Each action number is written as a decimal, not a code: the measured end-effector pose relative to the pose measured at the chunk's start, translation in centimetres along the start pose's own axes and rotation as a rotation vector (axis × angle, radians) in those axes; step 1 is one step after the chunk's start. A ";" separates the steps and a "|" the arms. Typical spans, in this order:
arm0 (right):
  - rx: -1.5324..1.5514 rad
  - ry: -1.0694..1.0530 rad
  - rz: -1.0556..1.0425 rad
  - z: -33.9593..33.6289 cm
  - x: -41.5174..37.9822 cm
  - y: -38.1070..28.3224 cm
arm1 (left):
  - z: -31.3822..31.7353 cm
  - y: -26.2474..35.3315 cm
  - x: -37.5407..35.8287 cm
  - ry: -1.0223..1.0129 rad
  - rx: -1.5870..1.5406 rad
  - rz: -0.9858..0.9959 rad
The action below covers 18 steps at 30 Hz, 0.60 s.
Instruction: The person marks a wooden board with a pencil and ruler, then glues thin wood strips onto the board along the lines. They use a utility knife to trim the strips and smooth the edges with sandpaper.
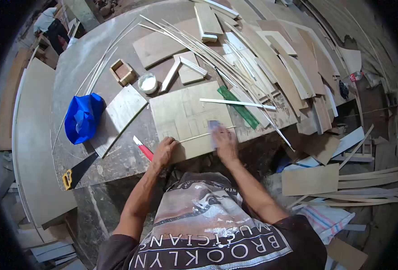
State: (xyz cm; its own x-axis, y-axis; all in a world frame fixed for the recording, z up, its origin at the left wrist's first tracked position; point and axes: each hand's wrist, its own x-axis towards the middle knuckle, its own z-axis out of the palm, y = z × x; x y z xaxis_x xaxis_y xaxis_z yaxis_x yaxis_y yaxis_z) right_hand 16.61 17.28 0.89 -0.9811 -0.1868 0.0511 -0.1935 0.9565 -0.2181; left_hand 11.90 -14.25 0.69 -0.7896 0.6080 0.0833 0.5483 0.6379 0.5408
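Observation:
A light plywood board (185,108) with pencilled rectangles lies at the front edge of the workbench. Across its lower part runs a thin wooden strip (199,136). My left hand (164,151) pinches the strip's left end at the board's edge. With its fingers closed, my right hand (226,143) presses a small purple-grey piece of sandpaper (213,128) against the strip near its right end; motion blurs it slightly. Left of the board is a red utility knife (143,149) with its blade out. A white strip (237,104) rests over the board's upper right, crossing a green strip (238,108).
A glue jar (148,83), small wooden box (122,73), blue bag (84,119) and handsaw (79,171) sit leftward. Long thin strips and stacked wood offcuts (293,67) cover the right side. Another person (52,28) is at far left. Scrap panels (310,180) lie below right.

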 end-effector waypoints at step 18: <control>0.299 0.382 0.158 -7.4 -2.6 3.6 | -2.3 2.6 -0.7 0.080 0.029 -0.062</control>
State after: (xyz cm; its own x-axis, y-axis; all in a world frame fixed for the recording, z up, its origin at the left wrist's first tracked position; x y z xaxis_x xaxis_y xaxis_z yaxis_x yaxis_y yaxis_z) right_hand 18.53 22.88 7.23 -0.9364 0.1036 0.3354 -0.0916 0.8502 -0.5184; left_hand 13.22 -14.08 3.94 -0.8411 0.5280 0.1177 0.5045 0.6871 0.5228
